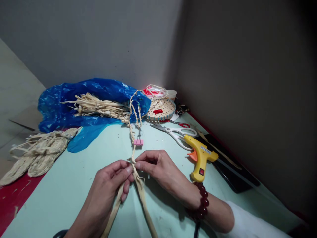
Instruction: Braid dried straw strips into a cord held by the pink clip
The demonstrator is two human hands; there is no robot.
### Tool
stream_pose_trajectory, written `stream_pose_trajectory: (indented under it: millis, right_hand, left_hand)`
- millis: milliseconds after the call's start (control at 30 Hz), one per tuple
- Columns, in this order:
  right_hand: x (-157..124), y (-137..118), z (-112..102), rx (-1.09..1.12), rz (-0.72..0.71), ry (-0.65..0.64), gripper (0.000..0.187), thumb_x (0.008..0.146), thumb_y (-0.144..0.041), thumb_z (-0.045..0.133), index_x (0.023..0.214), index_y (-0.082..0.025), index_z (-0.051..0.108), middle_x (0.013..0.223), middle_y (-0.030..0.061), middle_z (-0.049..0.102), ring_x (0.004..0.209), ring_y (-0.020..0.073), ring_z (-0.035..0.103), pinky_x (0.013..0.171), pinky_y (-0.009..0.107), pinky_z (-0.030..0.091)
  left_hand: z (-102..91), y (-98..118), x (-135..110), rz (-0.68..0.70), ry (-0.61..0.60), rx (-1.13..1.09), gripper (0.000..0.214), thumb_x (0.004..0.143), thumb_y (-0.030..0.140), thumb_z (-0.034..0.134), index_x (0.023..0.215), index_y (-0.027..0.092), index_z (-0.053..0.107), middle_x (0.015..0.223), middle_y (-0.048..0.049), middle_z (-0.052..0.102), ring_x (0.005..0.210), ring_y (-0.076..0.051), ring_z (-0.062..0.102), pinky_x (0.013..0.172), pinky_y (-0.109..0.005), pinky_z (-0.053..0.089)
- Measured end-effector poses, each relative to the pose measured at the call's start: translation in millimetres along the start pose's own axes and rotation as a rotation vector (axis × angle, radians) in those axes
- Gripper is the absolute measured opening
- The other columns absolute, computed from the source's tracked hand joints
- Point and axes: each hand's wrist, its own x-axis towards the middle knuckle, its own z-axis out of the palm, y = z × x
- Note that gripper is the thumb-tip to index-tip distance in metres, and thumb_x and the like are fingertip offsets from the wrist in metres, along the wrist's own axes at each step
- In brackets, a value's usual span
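A braided cord of pale dried husk (131, 134) runs toward me from the back of the table, and a pink binder clip (138, 142) sits on it. My left hand (109, 185) pinches the near end of the braid between thumb and fingers, with one loose strip (113, 211) trailing down from it. From the right, my right hand (165, 172) meets the same spot, its thumb and index finger closed on the husk just above the split. Another long strip (146, 208) hangs between my hands toward the front edge. The fingertips nearly touch.
Behind lie a blue plastic bag (56, 102) and a husk bundle (99, 107). Woven sandals (47, 152) rest left. On the right are white-handled scissors (173, 132), a yellow glue gun (201, 155) and a dark flat object (232, 178). A round basket (165, 107) stands near the wall.
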Motion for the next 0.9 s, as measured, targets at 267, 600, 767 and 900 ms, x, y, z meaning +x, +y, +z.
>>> stream_pose_trajectory:
  millis: [267,600,767,900]
  right_hand:
    - [-2.3,-4.3,1.2,0.041,0.025,-0.002,0.015,0.082,-0.012,0.057,0.081,-0.013,0.072,0.070,0.0021,0.066,0.067,0.0117,0.056,0.066,0.023,0.042]
    - [-0.9,-4.1,0.2,0.116,0.050,0.003,0.017,0.081,-0.012,0.057,0.086,-0.015,0.073,0.069,0.0013,0.068,0.068,0.0119,0.060,0.070,0.023,0.045]
    - [-2.4,-6.3,-0.2,0.012,0.024,0.007,0.022,0.082,-0.011,0.054,0.093,-0.015,0.073,0.071,0.0020,0.068,0.070,0.0125,0.060,0.071,0.023,0.045]
    - [-2.7,-8.0,-0.9,-0.096,-0.008,0.010,0.024,0.083,-0.011,0.051,0.093,-0.017,0.072,0.073,0.0017,0.069,0.072,0.0128,0.062,0.072,0.023,0.046]
  left_hand:
    - [-8.8,-2.0,3.4,-0.091,-0.109,-0.162,0.015,0.074,0.026,0.074,0.075,0.014,0.064,0.062,0.0032,0.055,0.043,-0.003,0.038,0.036,-0.013,0.032]
    - [-6.1,7.9,-1.0,-0.231,-0.254,-0.340,0.009,0.077,0.015,0.068,0.070,0.012,0.063,0.058,0.0059,0.043,0.048,-0.004,0.021,0.041,-0.015,0.024]
    - [-5.9,7.1,-2.1,-0.247,-0.236,-0.334,0.007,0.077,0.015,0.068,0.074,0.012,0.063,0.062,0.0050,0.046,0.048,-0.004,0.024,0.042,-0.015,0.027]
    - [-7.0,4.3,-2.2,-0.246,-0.236,-0.312,0.004,0.079,0.014,0.067,0.077,0.013,0.064,0.061,0.0058,0.043,0.048,-0.004,0.024,0.043,-0.015,0.029]
